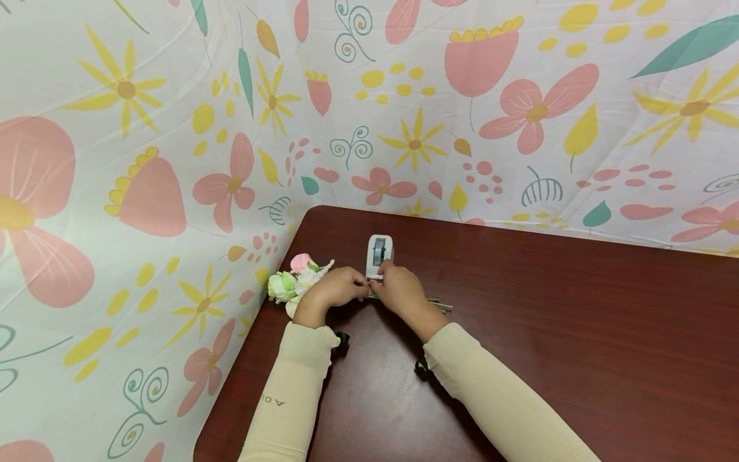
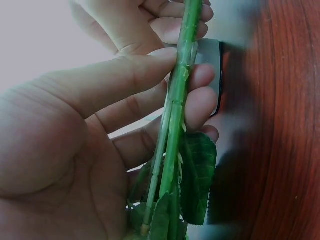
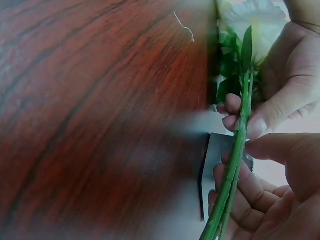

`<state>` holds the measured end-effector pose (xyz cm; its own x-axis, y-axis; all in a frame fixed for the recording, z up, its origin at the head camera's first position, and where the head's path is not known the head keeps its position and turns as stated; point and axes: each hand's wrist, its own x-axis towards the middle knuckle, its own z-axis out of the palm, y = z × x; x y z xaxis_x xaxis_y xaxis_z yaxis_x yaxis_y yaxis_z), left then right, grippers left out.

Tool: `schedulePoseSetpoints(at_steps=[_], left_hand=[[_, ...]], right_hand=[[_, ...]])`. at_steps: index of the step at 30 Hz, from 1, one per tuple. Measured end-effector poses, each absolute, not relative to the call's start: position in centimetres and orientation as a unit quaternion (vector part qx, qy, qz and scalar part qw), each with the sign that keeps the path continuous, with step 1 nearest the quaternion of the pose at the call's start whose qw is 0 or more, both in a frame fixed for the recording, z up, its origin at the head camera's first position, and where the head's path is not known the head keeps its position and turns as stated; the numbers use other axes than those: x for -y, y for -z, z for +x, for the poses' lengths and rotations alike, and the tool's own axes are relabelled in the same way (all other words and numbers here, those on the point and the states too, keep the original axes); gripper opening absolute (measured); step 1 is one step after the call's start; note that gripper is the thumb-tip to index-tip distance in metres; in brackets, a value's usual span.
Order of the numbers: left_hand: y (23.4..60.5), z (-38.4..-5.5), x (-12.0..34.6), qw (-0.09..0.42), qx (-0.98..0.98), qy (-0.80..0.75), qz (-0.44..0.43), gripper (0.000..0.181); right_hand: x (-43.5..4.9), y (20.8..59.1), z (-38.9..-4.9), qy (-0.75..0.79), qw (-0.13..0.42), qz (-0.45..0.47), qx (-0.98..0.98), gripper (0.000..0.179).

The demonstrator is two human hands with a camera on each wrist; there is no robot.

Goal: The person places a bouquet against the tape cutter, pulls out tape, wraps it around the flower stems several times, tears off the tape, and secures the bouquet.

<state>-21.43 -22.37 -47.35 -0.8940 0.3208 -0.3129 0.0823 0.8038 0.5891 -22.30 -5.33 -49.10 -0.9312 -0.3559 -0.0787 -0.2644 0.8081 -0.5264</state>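
Works near the far left corner of the red-brown, wood-grained bench (image 1: 566, 333), both hands close together just in front of a white tape dispenser (image 1: 372, 264). Holds a slim bundle of green stems (image 2: 174, 140) in the left hand (image 1: 339, 287): grip closed about the bundle, thumb pressed to one side, fingertips showing past the other. Holds the same bundle in the right hand (image 1: 401, 287), farther from the blooms; grip closed here too, thumb meeting the stems, fingers curled behind. Cannot tell whether raised off the bench or resting on it.

Note the flower heads (image 1: 303, 282) left of the left hand: pink, white and pale green. Note stem ends to the right, poking out past the right hand. Catch a glossy clear film (image 3: 240, 122) against the stems near the left thumb. Find a toothed green leaf (image 2: 197, 180) hanging beside the stems, near the left fingers.

See a bluish roll of tape (image 1: 379, 251) seated in the dispenser, just beyond the right thumb; cannot tell whether touching.

Record also a short white thread (image 3: 185, 27) lying on the bench, cream sleeves (image 1: 294, 385) on both arms, and a printed cloth (image 1: 537, 112) behind and to the left, patterned with pink, yellow and teal flowers and leaves.
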Motion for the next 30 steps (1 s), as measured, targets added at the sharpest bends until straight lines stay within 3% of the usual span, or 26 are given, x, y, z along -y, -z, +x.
schedulePoseSetpoints(at_steps=[30], left_hand=[[47.56,-21.43,22.22,0.197,-0.932,-0.288,0.096,0.020]], right_hand=[[6.02,48.44,-22.43,0.215,0.105,-0.149,-0.959,0.030]])
